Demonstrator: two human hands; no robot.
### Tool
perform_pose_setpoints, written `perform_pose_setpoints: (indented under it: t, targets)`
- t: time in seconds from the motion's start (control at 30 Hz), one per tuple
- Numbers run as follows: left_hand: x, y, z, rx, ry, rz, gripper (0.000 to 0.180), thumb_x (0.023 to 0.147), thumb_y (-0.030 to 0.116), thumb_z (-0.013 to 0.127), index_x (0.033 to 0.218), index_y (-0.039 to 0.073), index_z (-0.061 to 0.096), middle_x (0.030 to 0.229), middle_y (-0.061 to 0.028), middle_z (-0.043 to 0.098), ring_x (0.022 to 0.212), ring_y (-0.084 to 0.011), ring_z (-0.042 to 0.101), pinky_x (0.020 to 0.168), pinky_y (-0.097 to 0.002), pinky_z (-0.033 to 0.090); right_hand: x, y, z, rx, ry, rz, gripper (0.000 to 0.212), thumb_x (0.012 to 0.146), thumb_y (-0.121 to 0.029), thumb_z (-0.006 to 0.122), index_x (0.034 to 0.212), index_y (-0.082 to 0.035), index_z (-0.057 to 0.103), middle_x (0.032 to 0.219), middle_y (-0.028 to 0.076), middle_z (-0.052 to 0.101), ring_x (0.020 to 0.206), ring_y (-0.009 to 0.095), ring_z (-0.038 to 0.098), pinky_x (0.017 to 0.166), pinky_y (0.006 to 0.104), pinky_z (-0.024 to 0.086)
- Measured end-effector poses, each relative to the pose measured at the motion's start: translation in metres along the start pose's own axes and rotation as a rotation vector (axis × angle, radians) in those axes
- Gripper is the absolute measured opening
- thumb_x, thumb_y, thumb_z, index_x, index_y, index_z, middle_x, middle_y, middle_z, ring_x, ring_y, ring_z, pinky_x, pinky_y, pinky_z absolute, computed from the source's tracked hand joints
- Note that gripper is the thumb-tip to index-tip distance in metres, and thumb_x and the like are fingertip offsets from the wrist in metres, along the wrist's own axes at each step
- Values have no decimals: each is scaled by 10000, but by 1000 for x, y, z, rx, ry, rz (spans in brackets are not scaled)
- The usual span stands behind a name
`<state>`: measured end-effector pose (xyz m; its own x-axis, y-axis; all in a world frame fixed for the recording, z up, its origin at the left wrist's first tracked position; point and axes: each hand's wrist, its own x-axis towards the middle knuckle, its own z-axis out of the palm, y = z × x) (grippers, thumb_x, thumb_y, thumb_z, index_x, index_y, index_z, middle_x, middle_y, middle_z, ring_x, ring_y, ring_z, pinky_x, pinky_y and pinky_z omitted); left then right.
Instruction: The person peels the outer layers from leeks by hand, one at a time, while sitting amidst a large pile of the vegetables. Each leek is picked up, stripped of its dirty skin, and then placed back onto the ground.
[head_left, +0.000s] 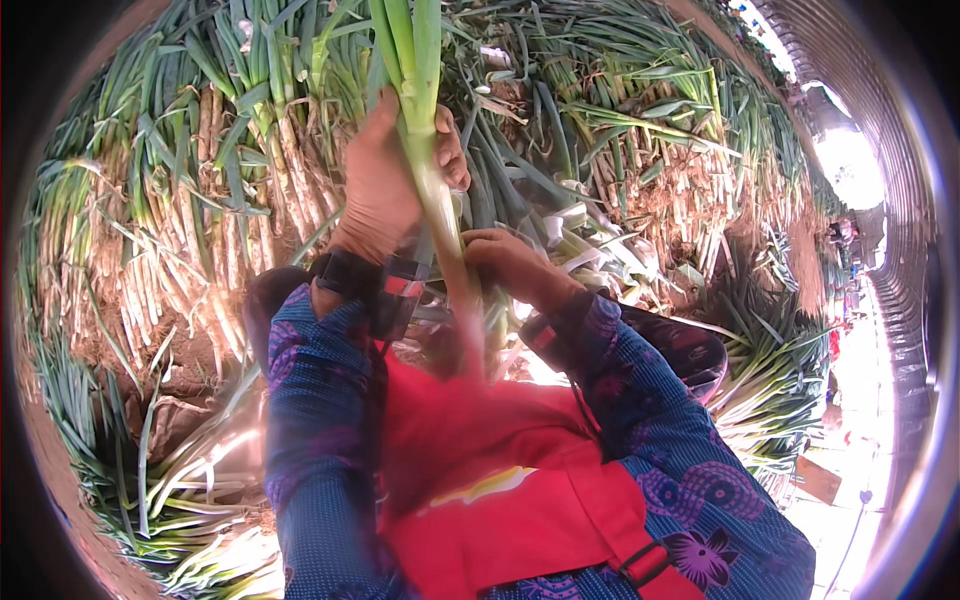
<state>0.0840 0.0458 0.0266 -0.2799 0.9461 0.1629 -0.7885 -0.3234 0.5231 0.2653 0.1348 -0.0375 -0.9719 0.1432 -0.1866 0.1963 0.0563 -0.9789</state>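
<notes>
A thick green onion (432, 200) stands slantwise in front of me, green leaves at the top and a pale stalk running down toward my lap. Its lower end is blurred. My left hand (388, 180) is closed around the upper stalk, thumb on the near side and fingertips showing at the right. Lower down, the curled fingers of my right hand (512, 264) pinch at the right side of the stalk. Exactly what part lies between those fingertips is hidden. Loose peeled leaves (590, 245) lie just beyond my right hand.
Bundled green onions (150, 240) cover the ground at the left, and another long heap (650, 140) spreads at the far right. More pale-ended onions (765, 395) lie by my right knee, others (200, 500) at the lower left. Corrugated sheeting (905, 200) curves along the right.
</notes>
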Motion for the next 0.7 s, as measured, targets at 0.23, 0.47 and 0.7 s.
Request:
perform_pose_setpoints:
  t: [0.23, 0.47, 0.7]
  targets:
    - [1, 10, 12, 25, -201, 14, 542, 950, 575, 342, 855, 60, 483, 598, 10, 414, 447, -130, 395, 522, -303, 363, 8, 46, -3, -204, -53, -265, 145, 813, 25, 538, 952, 4, 568, 897, 80, 580, 797, 173, 587, 682, 289, 482]
    - [-2, 25, 12, -31, -296, 86, 500, 967, 541, 346, 879, 64, 466, 596, 34, 405, 436, -90, 371, 468, -266, 329, 0, 46, 17, 853, 307, 419, 263, 804, -88, 594, 1054, -19, 553, 943, 101, 622, 884, 253, 631, 824, 398, 523]
    - [-10, 55, 7, -40, -431, 173, 349, 968, 435, 452, 861, 104, 427, 586, 68, 452, 392, -43, 385, 406, -220, 323, -23, 154, -18, 1261, 595, 500, 304, 810, -43, 553, 1110, 2, 541, 979, 132, 613, 956, 254, 610, 882, 417, 493]
